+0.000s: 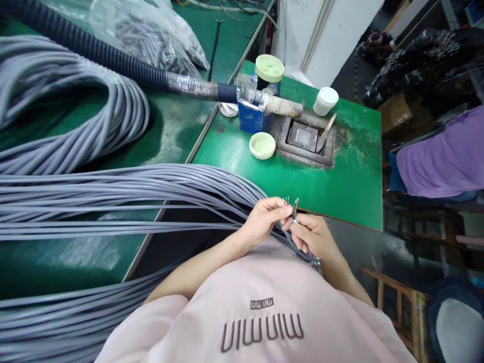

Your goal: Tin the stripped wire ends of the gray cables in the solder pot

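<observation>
Between my two hands is the stripped end of a grey cable, its thin coloured wires (295,207) fanned out and pointing up. My left hand (266,217) pinches some of these wires between thumb and fingertips. With its fingers curled round the cable end, my right hand (312,233) grips it just below the bare wires. A thick bundle of grey cables (189,182) runs from the left table to my hands, and its ends hang by my lap. Part of the held cable is hidden behind my fingers.
On the green table (355,186) ahead sits a solder pot (303,137) with a scraper (325,133) on it. Around it are a pale dish (262,145), a white jar (325,101), a green-lidded jar (269,69) and a blue box (250,117). A ribbed hose (151,73) crosses above coiled cables (124,108).
</observation>
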Demonstrator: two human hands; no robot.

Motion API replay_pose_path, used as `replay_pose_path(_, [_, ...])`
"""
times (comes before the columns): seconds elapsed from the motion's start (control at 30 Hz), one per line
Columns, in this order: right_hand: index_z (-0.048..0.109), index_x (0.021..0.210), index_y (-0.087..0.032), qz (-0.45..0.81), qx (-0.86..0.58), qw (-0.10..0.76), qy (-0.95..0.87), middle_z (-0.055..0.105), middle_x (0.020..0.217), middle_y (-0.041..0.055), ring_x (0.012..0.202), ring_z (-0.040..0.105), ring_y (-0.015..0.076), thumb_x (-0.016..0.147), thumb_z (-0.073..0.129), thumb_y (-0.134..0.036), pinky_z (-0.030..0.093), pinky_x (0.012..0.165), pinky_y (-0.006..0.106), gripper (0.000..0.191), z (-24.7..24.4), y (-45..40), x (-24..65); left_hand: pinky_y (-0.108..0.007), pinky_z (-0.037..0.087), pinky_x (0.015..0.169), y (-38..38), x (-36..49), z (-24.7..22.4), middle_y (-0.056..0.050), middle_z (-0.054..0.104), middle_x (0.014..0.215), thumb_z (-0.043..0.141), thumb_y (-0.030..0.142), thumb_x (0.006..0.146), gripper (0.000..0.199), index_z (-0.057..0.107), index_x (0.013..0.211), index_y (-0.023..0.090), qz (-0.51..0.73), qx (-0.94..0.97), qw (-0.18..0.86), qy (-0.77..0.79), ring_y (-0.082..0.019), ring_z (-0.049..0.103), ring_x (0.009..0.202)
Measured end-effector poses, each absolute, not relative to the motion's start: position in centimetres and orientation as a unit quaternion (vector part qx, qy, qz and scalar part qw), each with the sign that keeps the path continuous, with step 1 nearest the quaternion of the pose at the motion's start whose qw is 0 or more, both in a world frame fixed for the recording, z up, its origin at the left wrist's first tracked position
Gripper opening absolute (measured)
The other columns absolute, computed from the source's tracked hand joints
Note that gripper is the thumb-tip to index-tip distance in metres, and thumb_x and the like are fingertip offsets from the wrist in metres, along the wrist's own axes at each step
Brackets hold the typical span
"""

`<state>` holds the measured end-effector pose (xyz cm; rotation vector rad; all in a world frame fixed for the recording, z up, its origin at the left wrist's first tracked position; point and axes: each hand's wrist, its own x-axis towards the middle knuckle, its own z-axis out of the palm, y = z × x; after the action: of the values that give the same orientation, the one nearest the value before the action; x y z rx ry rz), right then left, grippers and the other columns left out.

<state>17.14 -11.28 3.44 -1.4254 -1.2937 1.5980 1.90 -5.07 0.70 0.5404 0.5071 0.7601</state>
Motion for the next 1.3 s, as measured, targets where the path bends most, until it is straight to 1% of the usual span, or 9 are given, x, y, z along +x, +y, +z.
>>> replay_pose_path(0.17, [0.064, 0.082, -0.015, 0.604, -0.536, 0.319, -0.496, 0.054, 0.048, -0.0056, 0.034, 0.040, 0.0047, 0.093, 0.054, -0.046, 0.029, 0.036, 0.017, 0.035, 3.69, -11.19, 17.07, -0.020, 0.037, 0.048, -5.09, 2.08, 0.77, 0.004, 0.049, 0.049, 0.077, 0.033, 0.074, 0.036, 0.052, 0.057, 0.013, 0.364, 0.222, 0.877, 0.222, -0.007, 0.049, 0.044])
replay_pose_path(0.37, [0.062, 0.078, -0.016, 0.599, -0.537, 0.317, -0.503, 0.053, 0.048, -0.0056, 0.034, 0.040, 0.0048, 0.093, 0.054, -0.045, 0.029, 0.036, 0.017, 0.034, 3.59, -11.26, 17.13, -0.019, 0.036, 0.045, -5.02, 2.17, 0.62, 0.005, 0.054, 0.052, 0.082, 0.029, 0.069, 0.026, 0.061, 0.068, 0.014, 0.368, 0.192, 0.878, 0.240, -0.006, 0.046, 0.043])
replay_pose_path(0.47, [0.062, 0.078, -0.016, 0.599, -0.532, 0.325, -0.502, 0.052, 0.047, -0.0060, 0.034, 0.040, 0.0047, 0.093, 0.054, -0.044, 0.029, 0.037, 0.017, 0.033, 3.52, -11.34, 17.17, -0.019, 0.037, 0.046, -4.96, 2.09, 0.46, 0.004, 0.055, 0.053, 0.082, 0.029, 0.069, 0.025, 0.063, 0.068, 0.013, 0.363, 0.190, 0.881, 0.235, -0.006, 0.046, 0.044])
replay_pose_path(0.57, [0.063, 0.079, -0.015, 0.601, -0.529, 0.328, -0.502, 0.052, 0.048, -0.0058, 0.035, 0.040, 0.0048, 0.093, 0.055, -0.044, 0.029, 0.037, 0.017, 0.033, 3.50, -11.40, 17.19, -0.019, 0.037, 0.046, -4.91, 2.03, 0.45, 0.003, 0.052, 0.050, 0.080, 0.031, 0.072, 0.024, 0.064, 0.068, 0.012, 0.353, 0.188, 0.893, 0.206, -0.006, 0.046, 0.044])
replay_pose_path(0.73, [0.064, 0.080, -0.015, 0.600, -0.527, 0.323, -0.508, 0.052, 0.047, -0.0055, 0.035, 0.039, 0.0052, 0.092, 0.055, -0.046, 0.029, 0.037, 0.018, 0.034, 3.53, -11.40, 17.18, -0.021, 0.039, 0.048, -4.87, 1.97, 0.42, 0.004, 0.050, 0.050, 0.079, 0.034, 0.072, 0.026, 0.065, 0.072, 0.012, 0.338, 0.196, 0.900, 0.191, -0.008, 0.048, 0.044])
replay_pose_path(0.93, [0.066, 0.085, -0.015, 0.605, -0.525, 0.321, -0.505, 0.052, 0.047, -0.0056, 0.035, 0.039, 0.0053, 0.092, 0.055, -0.046, 0.028, 0.037, 0.018, 0.033, 3.62, -11.29, 17.12, -0.022, 0.039, 0.049, -4.92, 1.94, 0.22, 0.003, 0.050, 0.053, 0.079, 0.036, 0.072, 0.028, 0.063, 0.069, 0.013, 0.340, 0.212, 0.894, 0.200, -0.008, 0.048, 0.046])
replay_pose_path(1.13, [0.065, 0.081, -0.015, 0.597, -0.532, 0.323, -0.507, 0.053, 0.047, -0.0056, 0.034, 0.040, 0.0051, 0.092, 0.055, -0.045, 0.028, 0.037, 0.018, 0.034, 3.46, -11.35, 17.13, -0.021, 0.039, 0.049, -4.96, 2.09, 0.37, 0.003, 0.050, 0.054, 0.078, 0.036, 0.072, 0.033, 0.056, 0.063, 0.013, 0.345, 0.213, 0.890, 0.210, -0.008, 0.048, 0.047])
replay_pose_path(1.23, [0.066, 0.084, -0.015, 0.592, -0.542, 0.327, -0.500, 0.054, 0.047, -0.0054, 0.034, 0.041, 0.0053, 0.094, 0.051, -0.045, 0.029, 0.038, 0.018, 0.035, 3.40, -11.36, 16.99, -0.020, 0.036, 0.047, -4.97, 2.32, 0.53, 0.004, 0.050, 0.052, 0.079, 0.034, 0.071, 0.033, 0.054, 0.064, 0.014, 0.352, 0.199, 0.888, 0.218, -0.006, 0.044, 0.044])
replay_pose_path(1.3, [0.068, 0.088, -0.015, 0.593, -0.544, 0.328, -0.495, 0.054, 0.047, -0.0053, 0.034, 0.041, 0.0056, 0.095, 0.049, -0.046, 0.029, 0.037, 0.018, 0.037, 3.45, -11.36, 16.91, -0.020, 0.035, 0.047, -5.03, 2.46, 0.52, 0.005, 0.050, 0.050, 0.079, 0.034, 0.071, 0.031, 0.055, 0.067, 0.015, 0.354, 0.196, 0.887, 0.222, -0.006, 0.043, 0.043])
